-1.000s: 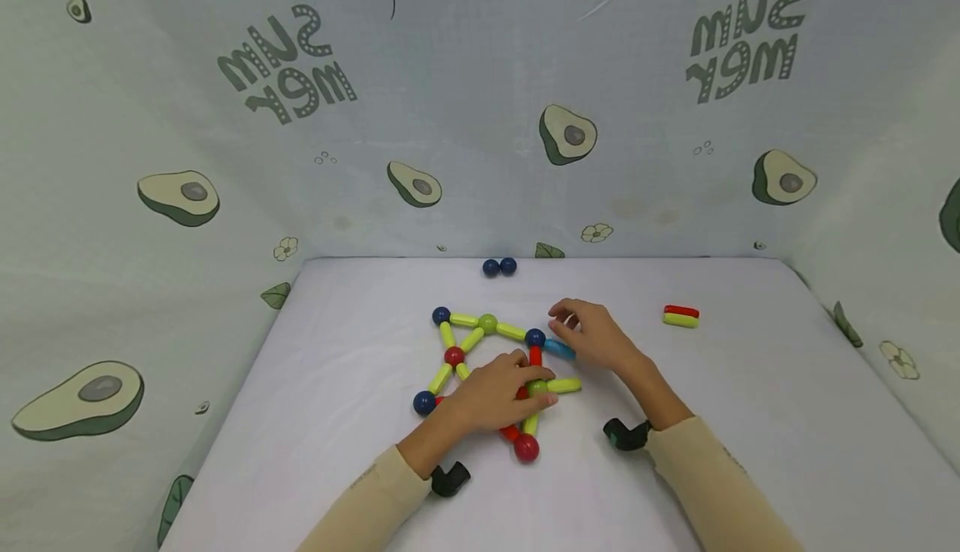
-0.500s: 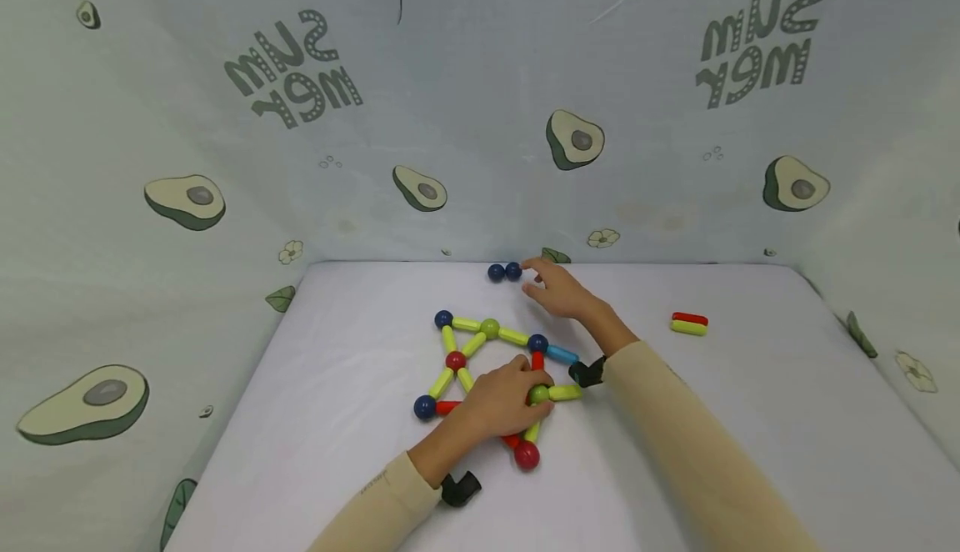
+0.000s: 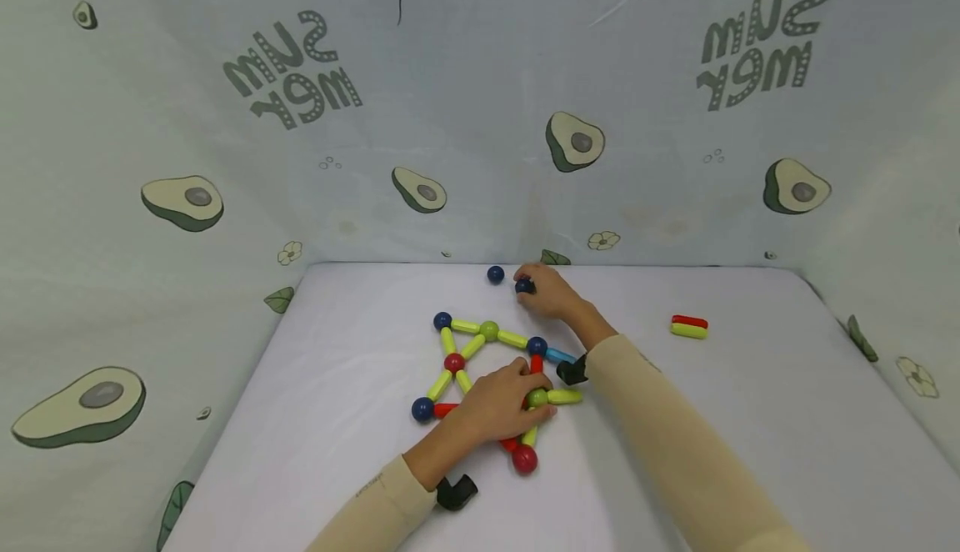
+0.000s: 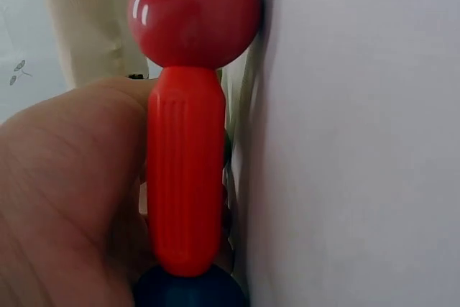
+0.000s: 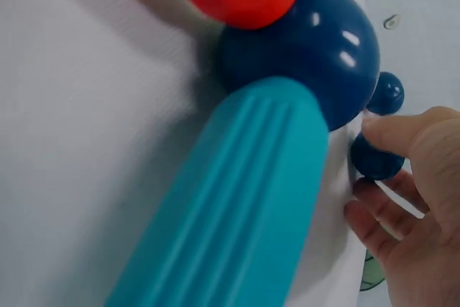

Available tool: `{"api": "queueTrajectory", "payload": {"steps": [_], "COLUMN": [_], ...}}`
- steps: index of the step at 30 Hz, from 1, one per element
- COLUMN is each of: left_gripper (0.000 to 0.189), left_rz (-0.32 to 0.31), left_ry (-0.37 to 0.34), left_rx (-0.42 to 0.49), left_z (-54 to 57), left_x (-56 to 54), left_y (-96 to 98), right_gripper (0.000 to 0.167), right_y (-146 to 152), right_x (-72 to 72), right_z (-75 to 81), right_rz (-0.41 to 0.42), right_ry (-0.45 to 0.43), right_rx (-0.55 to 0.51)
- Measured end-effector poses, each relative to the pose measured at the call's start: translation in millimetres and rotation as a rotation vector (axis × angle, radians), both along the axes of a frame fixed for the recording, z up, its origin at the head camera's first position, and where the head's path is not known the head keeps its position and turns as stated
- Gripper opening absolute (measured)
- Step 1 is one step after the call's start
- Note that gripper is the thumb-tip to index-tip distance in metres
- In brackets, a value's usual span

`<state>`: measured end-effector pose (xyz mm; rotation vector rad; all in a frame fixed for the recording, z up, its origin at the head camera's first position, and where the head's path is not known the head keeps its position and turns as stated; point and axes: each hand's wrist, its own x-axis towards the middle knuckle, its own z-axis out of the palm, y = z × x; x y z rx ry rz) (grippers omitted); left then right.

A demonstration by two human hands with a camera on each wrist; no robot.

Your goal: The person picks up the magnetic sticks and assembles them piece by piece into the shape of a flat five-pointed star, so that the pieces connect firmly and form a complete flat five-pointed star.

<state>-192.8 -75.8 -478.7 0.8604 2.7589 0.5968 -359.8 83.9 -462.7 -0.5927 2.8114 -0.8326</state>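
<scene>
A flat frame of coloured rods and balls lies on the table in the head view, with a red ball [image 3: 454, 362] on its left and a blue rod [image 3: 560, 355] at its right. My left hand [image 3: 491, 402] reaches over it, thumb and fingers holding a green ball [image 3: 537, 398]. A red rod [image 4: 185, 170] and a red ball [image 4: 195, 14] stand close to that palm in the left wrist view. At the back, my right hand [image 3: 553, 293] grips a dark blue ball [image 3: 525, 285] between thumb and fingers. The blue ball [image 5: 376, 159] also shows in the right wrist view.
A second loose blue ball [image 3: 496, 274] lies near the table's back edge, left of my right hand. Paired red and yellow-green rods [image 3: 689, 327] lie to the right. A patterned cloth [image 3: 480, 118] hangs behind the white table [image 3: 300, 469].
My right hand has moved from beside the blue rod to the back edge and taken hold of one loose blue ball, parting it from the other. My left hand stays on the frame.
</scene>
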Motion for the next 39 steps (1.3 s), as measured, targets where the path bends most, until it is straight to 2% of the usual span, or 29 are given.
{"api": "queueTrajectory", "payload": {"steps": [4, 7, 11, 16, 22, 27, 33, 39], "left_gripper": [0.037, 0.035, 0.034, 0.034, 0.031, 0.03, 0.032, 0.037], "left_rz": [0.036, 0.064, 0.081, 0.087, 0.074, 0.066, 0.066, 0.081], "left_ry": [-0.007, -0.011, -0.01, -0.013, -0.013, -0.006, 0.014, 0.014], "left_rx": [0.005, 0.012, 0.015, 0.01, 0.012, 0.008, -0.008, 0.005], "left_z": [-0.3, -0.3, -0.2, -1.6, -2.2, 0.7, 3.1, 0.8], "left_x": [1.8, 2.7, 2.8, 3.0, 3.6, 3.8, 4.7, 4.7], "left_y": [2.8, 4.5, 5.1, 4.8, 5.4, 6.0, 5.5, 8.7], "right_gripper": [0.037, 0.038, 0.037, 0.039, 0.038, 0.035, 0.033, 0.033], "right_y": [14.0, 29.5, 54.1, 84.1, 110.4, 119.1, 119.0, 110.9], "right_x": [10.5, 24.1, 48.3, 82.7, 122.9, 149.2, 167.1, 169.9], "right_z": [-0.7, 1.0, 1.8, 0.6, -0.6, 0.6, -0.2, -5.7], "right_rz": [-0.059, -0.096, -0.13, -0.133, -0.147, -0.158, -0.133, -0.137], "right_ry": [-0.046, -0.053, -0.026, 0.008, -0.005, -0.024, -0.021, -0.011], "right_rx": [-0.019, -0.046, -0.091, -0.134, -0.166, -0.182, -0.179, -0.185]}}
